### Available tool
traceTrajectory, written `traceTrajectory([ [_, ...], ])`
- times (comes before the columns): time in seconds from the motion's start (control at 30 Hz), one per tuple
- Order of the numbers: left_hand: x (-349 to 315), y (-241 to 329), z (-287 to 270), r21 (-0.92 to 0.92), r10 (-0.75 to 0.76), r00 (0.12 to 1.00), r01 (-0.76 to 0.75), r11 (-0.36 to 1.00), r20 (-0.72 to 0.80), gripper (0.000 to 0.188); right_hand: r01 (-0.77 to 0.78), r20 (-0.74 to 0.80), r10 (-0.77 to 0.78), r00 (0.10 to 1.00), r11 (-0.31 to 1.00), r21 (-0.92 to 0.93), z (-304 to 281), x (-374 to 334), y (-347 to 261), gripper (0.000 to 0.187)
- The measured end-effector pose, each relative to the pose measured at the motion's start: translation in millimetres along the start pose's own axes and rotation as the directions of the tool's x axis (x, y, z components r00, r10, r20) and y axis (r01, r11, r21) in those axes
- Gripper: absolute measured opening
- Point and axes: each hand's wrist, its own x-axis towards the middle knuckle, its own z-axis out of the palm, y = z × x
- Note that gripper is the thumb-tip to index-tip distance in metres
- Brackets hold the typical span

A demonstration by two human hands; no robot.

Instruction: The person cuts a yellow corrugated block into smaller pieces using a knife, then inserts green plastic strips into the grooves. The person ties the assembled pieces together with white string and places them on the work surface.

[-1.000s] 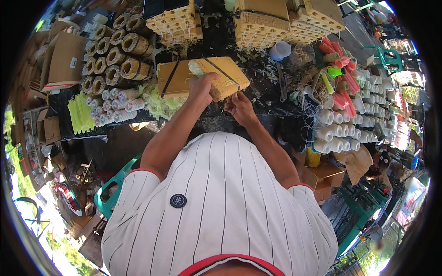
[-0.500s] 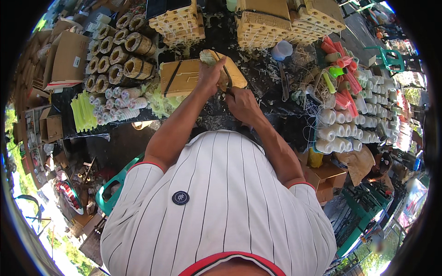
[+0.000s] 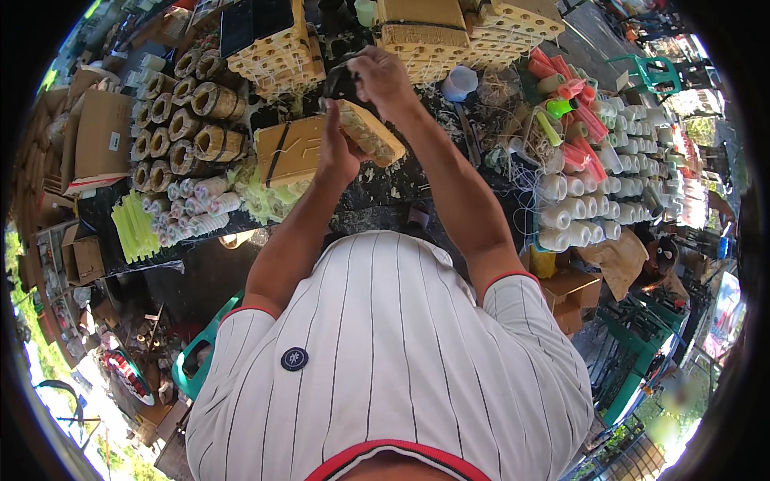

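My left hand (image 3: pixel 341 154) is closed round the near-left end of a yellow block (image 3: pixel 375 138), which is tilted above the dark worktable. Its side looks rough and pale. My right hand (image 3: pixel 385 82) is raised just beyond the block, fingers curled on a black rubber strap (image 3: pixel 340 82) that hangs between the two hands. Whether the strap still touches the block is hidden. Left of my left hand lies another yellow block (image 3: pixel 298 151) with a black strap (image 3: pixel 281 154) round it, resting on the table.
Stacked yellow blocks with holes (image 3: pixel 429 40) stand at the back. Hollow mould tubes (image 3: pixel 216 143) and yellow-green sticks (image 3: pixel 135 228) are on the left. A knife (image 3: pixel 468 132), a translucent cup (image 3: pixel 459 83), red pieces (image 3: pixel 589 120) and white cylinders (image 3: pixel 573 212) are on the right.
My right hand has moved from the block's near right corner up and away past its far side, drawing the black strap with it. The block has tilted in my left hand.
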Motion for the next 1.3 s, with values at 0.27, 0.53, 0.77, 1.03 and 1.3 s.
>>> traceTrajectory([
  [0.27, -8, -37, -28, 0.093, 0.014, 0.959, 0.013, 0.996, -0.284, 0.049, -0.411, -0.459, -0.076, 0.885, 0.336, -0.848, -178, -67, 64, 0.044],
  [0.53, -44, -44, -83, 0.09, 0.028, 0.971, -0.006, 0.996, -0.238, 0.061, -0.267, -0.267, -0.006, 0.964, -0.004, -0.964, -145, -109, 156, 0.073],
  [0.77, -83, -34, -99, 0.084, 0.046, 0.997, -0.041, 0.996, -0.056, 0.075, -0.403, -0.361, 0.273, 0.892, 0.118, -0.907, -151, -88, 120, 0.074],
  [1.03, -94, 1, -40, 0.861, 0.232, 0.9, -0.425, 0.28, 0.369, 0.069, -0.475, -0.359, 0.311, 0.88, 0.546, -0.691, -196, -133, 101, 0.035],
  [1.3, -81, -6, -3, 0.863, -0.02, 0.863, -0.505, 0.001, 0.505, 0.084, -0.234, -0.233, 0.103, 0.967, 0.717, -0.656, -101, -208, -12, 0.03],
])
